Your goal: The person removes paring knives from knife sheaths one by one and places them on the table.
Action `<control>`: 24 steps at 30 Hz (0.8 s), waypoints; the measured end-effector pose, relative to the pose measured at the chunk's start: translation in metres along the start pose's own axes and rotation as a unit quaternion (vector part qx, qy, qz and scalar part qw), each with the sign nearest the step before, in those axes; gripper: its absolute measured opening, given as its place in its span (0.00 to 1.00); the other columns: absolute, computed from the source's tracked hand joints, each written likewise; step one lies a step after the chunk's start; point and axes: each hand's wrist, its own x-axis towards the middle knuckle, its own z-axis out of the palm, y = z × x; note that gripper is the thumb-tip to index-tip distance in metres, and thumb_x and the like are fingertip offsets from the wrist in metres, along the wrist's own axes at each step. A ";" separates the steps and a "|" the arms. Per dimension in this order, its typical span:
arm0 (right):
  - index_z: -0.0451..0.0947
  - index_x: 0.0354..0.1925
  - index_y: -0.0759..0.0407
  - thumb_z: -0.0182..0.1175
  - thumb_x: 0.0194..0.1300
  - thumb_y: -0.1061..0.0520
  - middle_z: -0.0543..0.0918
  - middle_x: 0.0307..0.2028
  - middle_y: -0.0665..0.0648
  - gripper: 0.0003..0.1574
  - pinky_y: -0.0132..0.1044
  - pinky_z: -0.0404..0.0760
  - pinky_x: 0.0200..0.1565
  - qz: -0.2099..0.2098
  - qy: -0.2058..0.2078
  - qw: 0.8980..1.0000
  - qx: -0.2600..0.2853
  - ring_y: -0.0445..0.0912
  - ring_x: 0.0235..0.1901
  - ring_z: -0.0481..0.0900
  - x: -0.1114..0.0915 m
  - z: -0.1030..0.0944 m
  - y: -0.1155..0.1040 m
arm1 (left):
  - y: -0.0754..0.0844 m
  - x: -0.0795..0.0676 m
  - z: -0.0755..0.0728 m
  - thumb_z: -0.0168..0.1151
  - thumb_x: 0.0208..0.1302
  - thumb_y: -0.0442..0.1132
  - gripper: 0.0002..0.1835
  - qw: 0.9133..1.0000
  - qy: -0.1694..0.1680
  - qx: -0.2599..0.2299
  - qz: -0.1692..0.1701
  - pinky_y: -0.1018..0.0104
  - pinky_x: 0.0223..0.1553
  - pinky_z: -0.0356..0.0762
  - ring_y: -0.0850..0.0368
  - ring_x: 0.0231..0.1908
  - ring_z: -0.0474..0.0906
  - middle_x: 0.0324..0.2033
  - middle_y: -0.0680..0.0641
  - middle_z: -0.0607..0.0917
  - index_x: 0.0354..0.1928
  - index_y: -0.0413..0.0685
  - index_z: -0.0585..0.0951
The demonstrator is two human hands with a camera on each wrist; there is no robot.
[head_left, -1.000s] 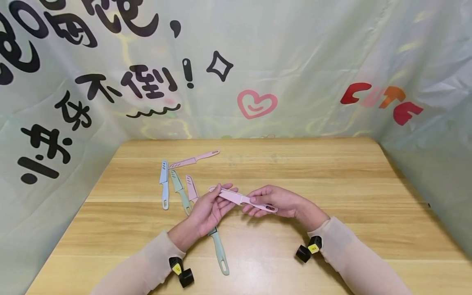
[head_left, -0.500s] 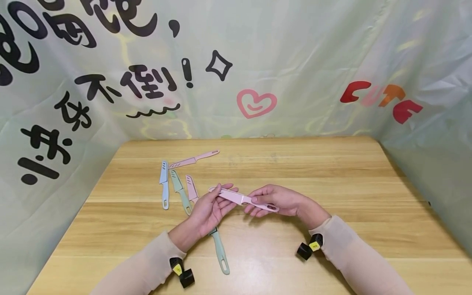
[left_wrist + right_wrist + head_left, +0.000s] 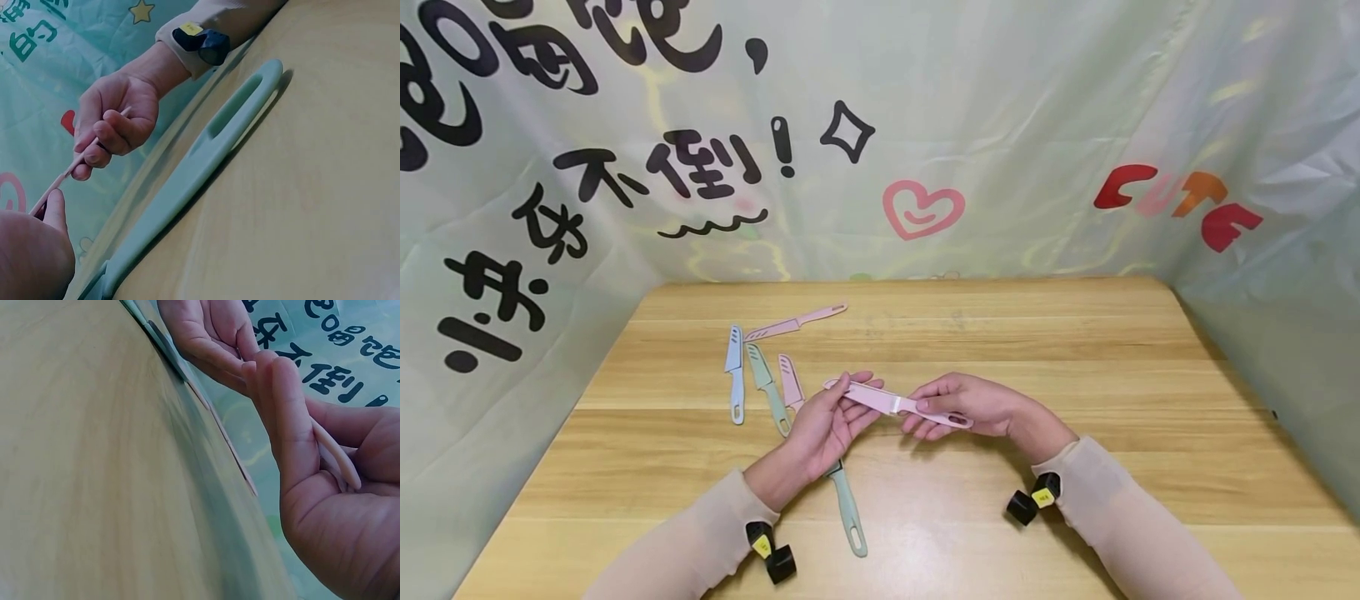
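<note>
In the head view a pink knife is held above the table between both hands. My left hand [image 3: 823,429] pinches its pink blade sheath [image 3: 871,398] between thumb and fingers. My right hand [image 3: 973,404] grips the pink handle [image 3: 955,419], whose slotted end sticks out past the fingers. A narrow bright strip of blade [image 3: 896,405] shows between sheath and handle. In the right wrist view the handle end [image 3: 340,459] shows between the thumb and curled fingers. Below the left hand lies a green knife [image 3: 847,512], its front part hidden by that hand.
Left of the hands lie a blue knife [image 3: 735,375], another green knife [image 3: 766,383], a pink knife [image 3: 790,382] partly behind the left hand, and a pink knife [image 3: 797,323] farther back. The wooden table [image 3: 1075,333] ends at a printed cloth backdrop [image 3: 1022,125].
My right hand has moved slightly to the right with the handle. The bright strip between sheath and handle has widened. My left hand stays almost still.
</note>
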 end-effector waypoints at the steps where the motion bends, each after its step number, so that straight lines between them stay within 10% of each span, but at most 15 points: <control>1: 0.65 0.61 0.82 0.51 0.74 0.63 0.83 0.46 0.67 0.25 0.41 0.84 0.48 0.000 0.001 1.000 0.000 0.49 0.41 0.85 0.000 0.000 0.000 | 0.000 0.000 0.000 0.36 0.81 0.45 0.24 1.000 -0.001 -0.001 -0.001 0.55 0.61 0.73 0.44 0.59 0.74 0.66 0.29 0.65 0.66 0.34 0.64; 24: 0.65 0.57 0.86 0.44 0.76 0.63 0.84 0.45 0.68 0.24 0.40 0.85 0.44 0.010 -0.003 1.000 -0.009 0.49 0.39 0.85 -0.005 -0.008 -0.005 | 0.003 0.000 -0.002 0.36 0.81 0.45 0.25 1.000 -0.009 -0.006 0.002 0.56 0.61 0.73 0.42 0.62 0.71 0.68 0.29 0.62 0.68 0.34 0.62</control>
